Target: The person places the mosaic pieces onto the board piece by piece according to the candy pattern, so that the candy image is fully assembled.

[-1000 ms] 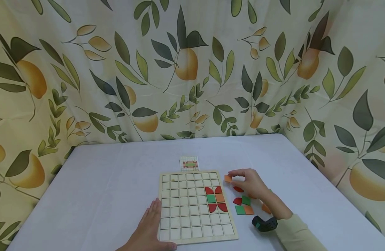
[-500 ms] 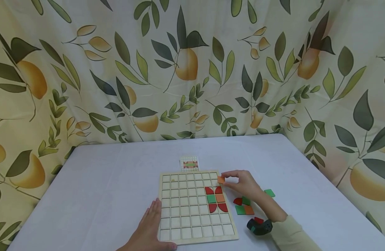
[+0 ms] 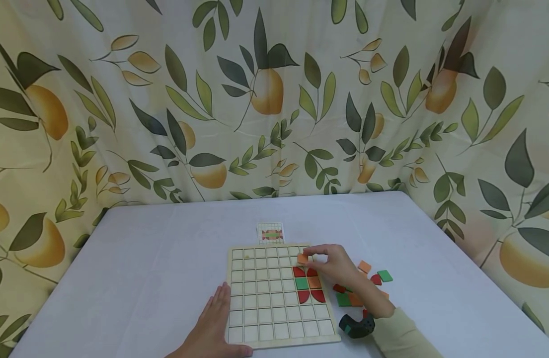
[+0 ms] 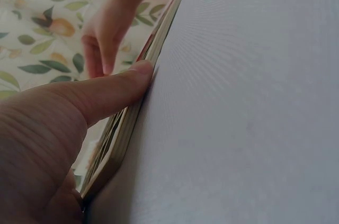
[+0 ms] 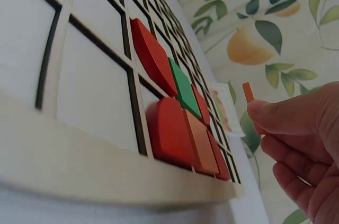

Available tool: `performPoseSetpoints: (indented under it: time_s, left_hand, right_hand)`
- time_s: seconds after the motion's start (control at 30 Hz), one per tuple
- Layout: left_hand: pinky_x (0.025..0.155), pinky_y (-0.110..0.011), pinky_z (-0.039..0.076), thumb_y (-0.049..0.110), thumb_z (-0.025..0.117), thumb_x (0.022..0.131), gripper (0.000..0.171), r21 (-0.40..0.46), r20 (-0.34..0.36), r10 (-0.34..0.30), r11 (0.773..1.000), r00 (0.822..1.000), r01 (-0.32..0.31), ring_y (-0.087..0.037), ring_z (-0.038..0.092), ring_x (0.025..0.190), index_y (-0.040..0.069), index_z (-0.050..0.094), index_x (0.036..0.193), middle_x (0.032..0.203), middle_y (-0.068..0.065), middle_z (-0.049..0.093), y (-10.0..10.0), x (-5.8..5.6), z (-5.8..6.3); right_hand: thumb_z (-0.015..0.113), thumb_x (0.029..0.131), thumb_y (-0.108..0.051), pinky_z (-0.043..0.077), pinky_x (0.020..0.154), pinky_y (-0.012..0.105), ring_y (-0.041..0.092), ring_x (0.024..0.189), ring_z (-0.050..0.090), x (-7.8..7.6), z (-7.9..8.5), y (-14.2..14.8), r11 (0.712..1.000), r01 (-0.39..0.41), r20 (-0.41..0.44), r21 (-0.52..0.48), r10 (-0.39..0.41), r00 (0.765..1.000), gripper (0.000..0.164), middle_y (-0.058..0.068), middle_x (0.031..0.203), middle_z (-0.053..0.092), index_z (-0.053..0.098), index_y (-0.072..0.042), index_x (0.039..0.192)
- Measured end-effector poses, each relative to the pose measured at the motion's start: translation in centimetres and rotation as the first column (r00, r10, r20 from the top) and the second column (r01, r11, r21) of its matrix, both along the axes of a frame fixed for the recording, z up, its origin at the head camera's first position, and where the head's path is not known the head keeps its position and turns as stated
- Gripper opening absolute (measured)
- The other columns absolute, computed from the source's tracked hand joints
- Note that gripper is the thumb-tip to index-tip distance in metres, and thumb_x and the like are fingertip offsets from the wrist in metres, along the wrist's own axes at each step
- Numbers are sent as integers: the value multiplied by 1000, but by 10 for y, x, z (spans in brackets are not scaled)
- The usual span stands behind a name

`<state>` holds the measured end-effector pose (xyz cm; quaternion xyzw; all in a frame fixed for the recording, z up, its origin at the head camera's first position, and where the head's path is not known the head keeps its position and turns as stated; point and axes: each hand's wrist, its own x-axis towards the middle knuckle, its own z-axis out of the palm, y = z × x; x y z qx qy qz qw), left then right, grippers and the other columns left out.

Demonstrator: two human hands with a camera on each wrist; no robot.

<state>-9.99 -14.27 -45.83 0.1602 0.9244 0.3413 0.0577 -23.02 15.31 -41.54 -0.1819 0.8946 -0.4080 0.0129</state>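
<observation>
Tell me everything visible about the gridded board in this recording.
The board is a flat, pale, wooden-looking rectangle with thin strips dividing it into squarish cells inside a plain rim. It lies flat on the white table. Toward its right side, six cells hold four red tiles, a green square and an orange square. The left hand rests against its left and near edges. The right hand, pinching an orange tile, partly hides its right edge near the far corner.

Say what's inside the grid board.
Four red pieces, a green tile and an orange tile. The right hand and its pinched orange square hide part of the far right corner.
</observation>
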Motion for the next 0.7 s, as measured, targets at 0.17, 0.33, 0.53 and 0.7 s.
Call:
performPoseSetpoints:
  time_s: [0.17, 0.33, 0.53, 0.7]
  left_hand:
    - [98, -13, -14, 68, 68, 63, 128, 0, -7, -8, 1000, 1000, 8, -35, 1, 136, -12, 6, 141, 148, -26, 4, 0, 0, 0]
    - [93, -7, -18, 69, 67, 62, 129, -11, -21, -10, 1000, 1000, 10, -37, 2, 136, -13, 6, 141, 148, -28, 5, -1, 0, 1]
    - [94, -8, -17, 70, 67, 61, 130, -18, -28, -7, 1000, 1000, 7, -36, 3, 136, -13, 7, 141, 148, -27, 5, -1, 0, 1]
    - [94, -8, -17, 69, 68, 61, 129, -14, -31, -9, 1000, 999, 8, -36, 4, 136, -13, 7, 141, 148, -27, 6, -1, 1, 1]
  right_hand:
    - [73, 79, -16, 43, 88, 47, 26, 106, 55, 0, -3, -5, 999, -44, -11, -9, 44, 999, 31, 3, 104, 66, 69, -6, 108]
    - [72, 80, -14, 43, 89, 46, 26, 108, 55, -1, -6, -11, 995, -95, -21, -36, 94, 995, 29, 3, 105, 66, 69, -5, 107]
    - [72, 80, -11, 47, 86, 41, 24, 105, 56, 1, -9, -18, 993, -109, 9, -53, 109, 994, 27, 2, 105, 66, 70, -6, 106]
    - [71, 79, -7, 49, 81, 36, 22, 101, 58, 2, -11, -20, 988, -144, -10, -52, 143, 990, 26, 4, 102, 66, 69, -4, 105]
